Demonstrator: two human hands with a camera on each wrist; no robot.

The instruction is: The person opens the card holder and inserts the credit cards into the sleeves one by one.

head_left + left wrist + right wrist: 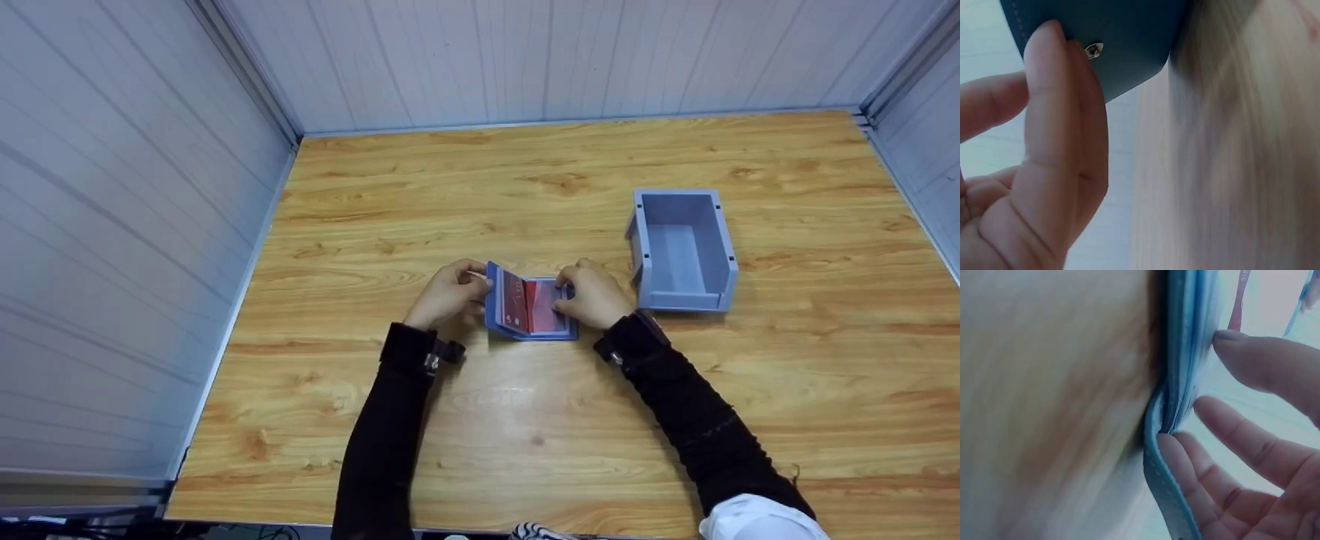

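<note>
A blue card holder stands spread like a book on the table, its left cover raised and its right side lying low. Inside, clear sleeves hold a dark red card and a pinkish-red one. My left hand pinches the raised cover at its outer edge; in the left wrist view, fingers press its outside beside a metal snap. With thumb and fingers, my right hand grips the right edge of the sleeves. A stitched strap bends past its lower fingers in the right wrist view.
To the right of my right hand stands a grey plastic bin, its low front side toward me. The wood-grain table is bounded by white panel walls at the back and sides.
</note>
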